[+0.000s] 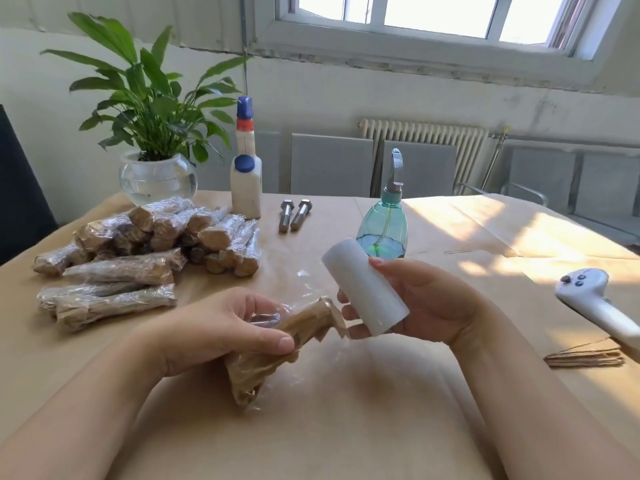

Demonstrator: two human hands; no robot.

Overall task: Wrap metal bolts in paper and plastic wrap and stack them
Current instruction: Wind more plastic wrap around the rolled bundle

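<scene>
left grip (221, 327) pinches the paper-wrapped bolt (277, 344) just above the surface (346, 427), right grip (415, 299) curls round the plastic wrap roll (365, 285), film stretched between, probably for tension. finished stack (145, 251) waits left, two bare bolts (294, 214) behind.

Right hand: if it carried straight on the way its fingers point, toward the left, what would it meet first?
Most likely the paper-wrapped bolt held by the left hand; the right hand, holding the plastic wrap roll, has fingers beside the bolt's upper end. Depth is uncertain.
</scene>
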